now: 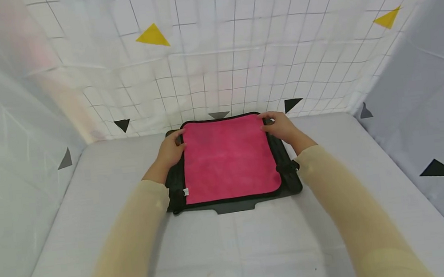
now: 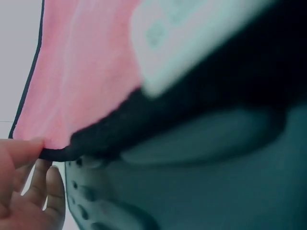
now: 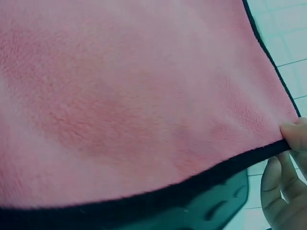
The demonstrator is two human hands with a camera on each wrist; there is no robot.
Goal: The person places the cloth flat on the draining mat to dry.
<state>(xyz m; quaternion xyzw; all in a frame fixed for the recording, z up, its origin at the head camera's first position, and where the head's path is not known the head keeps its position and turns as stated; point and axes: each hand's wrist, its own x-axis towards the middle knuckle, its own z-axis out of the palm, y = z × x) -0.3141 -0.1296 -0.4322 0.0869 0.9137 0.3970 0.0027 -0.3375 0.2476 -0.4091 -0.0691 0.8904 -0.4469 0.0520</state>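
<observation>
I can read no lettering: the white tag (image 2: 182, 38) on the pink cloth (image 2: 86, 72), toward the upper right of my left wrist view, bears only pale greenish marks (image 2: 156, 36), too blurred for me to make out.

Bright head view, white sheet (image 1: 215, 68) palely lit at 12 o'clock, soft shadows on the surface (image 1: 237, 239) at 5 and 7, dimmer greenish wrist views, left one's cloth label (image 2: 168, 45) blurred near 1
</observation>
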